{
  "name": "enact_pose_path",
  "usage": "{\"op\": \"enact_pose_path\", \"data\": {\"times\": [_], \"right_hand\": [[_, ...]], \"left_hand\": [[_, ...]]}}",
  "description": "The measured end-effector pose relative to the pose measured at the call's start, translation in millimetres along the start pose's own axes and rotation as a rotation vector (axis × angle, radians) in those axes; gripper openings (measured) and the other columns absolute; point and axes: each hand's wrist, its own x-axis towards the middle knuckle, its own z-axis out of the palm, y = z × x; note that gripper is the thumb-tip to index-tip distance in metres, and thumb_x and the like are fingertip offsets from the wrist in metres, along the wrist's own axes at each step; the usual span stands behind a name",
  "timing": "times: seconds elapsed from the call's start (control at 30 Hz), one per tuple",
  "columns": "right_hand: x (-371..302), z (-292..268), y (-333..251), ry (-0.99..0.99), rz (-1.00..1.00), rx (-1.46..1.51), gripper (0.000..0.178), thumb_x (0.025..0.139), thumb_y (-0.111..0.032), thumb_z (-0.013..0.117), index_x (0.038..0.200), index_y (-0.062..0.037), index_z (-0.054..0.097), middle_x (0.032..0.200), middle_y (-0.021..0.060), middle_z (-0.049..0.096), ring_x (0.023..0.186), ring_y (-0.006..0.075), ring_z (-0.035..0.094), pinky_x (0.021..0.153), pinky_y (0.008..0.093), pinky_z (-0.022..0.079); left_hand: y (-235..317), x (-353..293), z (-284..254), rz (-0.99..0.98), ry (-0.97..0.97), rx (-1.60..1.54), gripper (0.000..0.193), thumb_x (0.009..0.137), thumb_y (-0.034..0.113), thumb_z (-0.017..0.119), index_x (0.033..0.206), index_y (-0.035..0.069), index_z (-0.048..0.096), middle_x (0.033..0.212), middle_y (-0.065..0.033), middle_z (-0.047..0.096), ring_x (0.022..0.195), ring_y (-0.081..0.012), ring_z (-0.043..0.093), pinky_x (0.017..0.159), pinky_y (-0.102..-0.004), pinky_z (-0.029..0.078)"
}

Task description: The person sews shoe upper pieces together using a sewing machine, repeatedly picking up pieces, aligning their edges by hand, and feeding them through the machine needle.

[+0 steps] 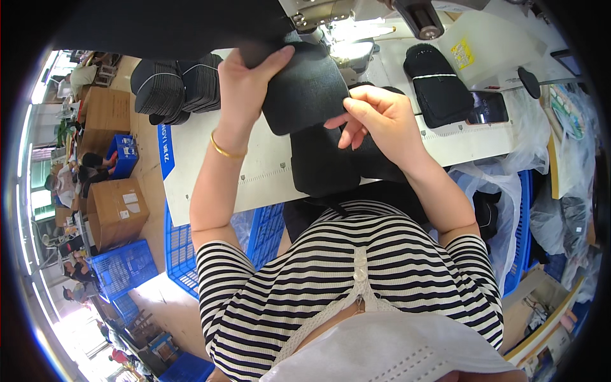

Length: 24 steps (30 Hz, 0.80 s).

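My left hand [245, 86] grips a flat black piece with rounded corners [302, 95] by its upper left edge, thumb on top. My right hand [385, 118] pinches the same piece at its right edge between thumb and fingertips, its other fingers curled below. The piece is held up over the white table [216, 188], under the metal head of a sewing machine [315, 16] with a bright light beside it. Its upper end lies close to the machine; whether it touches the needle area, I cannot tell. Below it, more black pieces [324, 165] lie at the table's near edge.
Tied stacks of black pieces [159, 89] stand at the left, and another tied bundle [436, 89] lies at the right beside a phone [489, 107]. Blue crates [181, 254] flank my lap below the table. Clear plastic bags [503, 184] hang at the right.
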Motion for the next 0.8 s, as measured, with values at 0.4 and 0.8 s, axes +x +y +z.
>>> {"op": "enact_pose_path", "data": {"times": [0.4, 0.8], "right_hand": [[15.8, 1.3, -7.0, 0.071, -0.056, 0.166, 0.019, 0.099, -0.014, 0.053, 0.1, 0.0034, 0.061, 0.087, 0.0211, 0.073, 0.061, 0.0183, 0.07, 0.052, 0.0239, 0.054], [19.7, 9.6, 4.2, 0.087, -0.153, 0.147, 0.018, 0.101, -0.014, 0.054, 0.098, 0.001, 0.062, 0.088, 0.0162, 0.074, 0.063, 0.0149, 0.069, 0.056, 0.0238, 0.054]], "left_hand": [[13.0, 33.1, 13.1, -0.006, -0.018, 0.317, 0.013, 0.077, 0.004, 0.08, 0.087, 0.0, 0.072, 0.088, -0.0056, 0.069, 0.079, -0.0152, 0.066, 0.072, -0.0303, 0.056], [9.9, 21.9, 7.4, 0.559, 0.04, 0.901, 0.032, 0.078, 0.011, 0.082, 0.106, 0.001, 0.07, 0.101, -0.0161, 0.071, 0.094, -0.0305, 0.067, 0.083, -0.0357, 0.051]]}}
